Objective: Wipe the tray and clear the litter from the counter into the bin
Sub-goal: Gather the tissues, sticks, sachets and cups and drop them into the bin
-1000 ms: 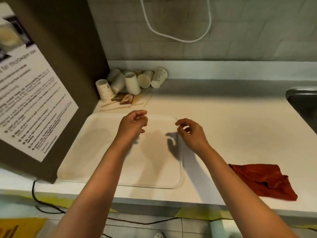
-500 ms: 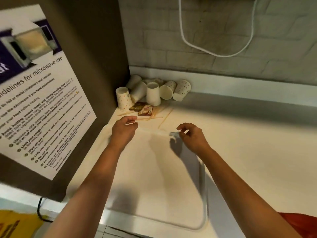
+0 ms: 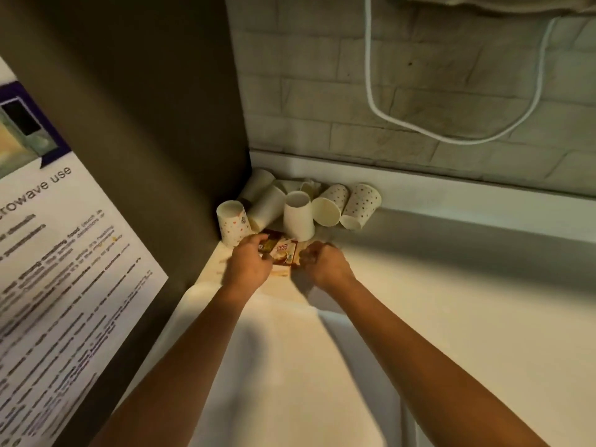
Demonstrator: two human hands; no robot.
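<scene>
Two brown sachets (image 3: pixel 283 252) lie on the cream counter (image 3: pixel 451 317) in the back corner, with thin wooden stir sticks (image 3: pixel 280 272) beside them. My left hand (image 3: pixel 250 264) curls its fingers over the left sachet's edge. My right hand (image 3: pixel 322 264) has its fingers curled at the right sachet's edge. Several used paper cups (image 3: pixel 298 219), some dotted, stand or lie tipped just behind the sachets. The cream tray (image 3: pixel 290 366) lies under my forearms. The bin is out of view.
A dark appliance side (image 3: pixel 145 156) with a microwave-use poster (image 3: pixel 58 269) walls off the left. A brick wall (image 3: pixel 322 91) with a hanging white cable (image 3: pixel 374 101) stands behind, above a pale ledge (image 3: pixel 467 195).
Both hands have reached forward from over the tray to the sachets in the corner, and the view has moved closer. The red cloth has dropped out of view.
</scene>
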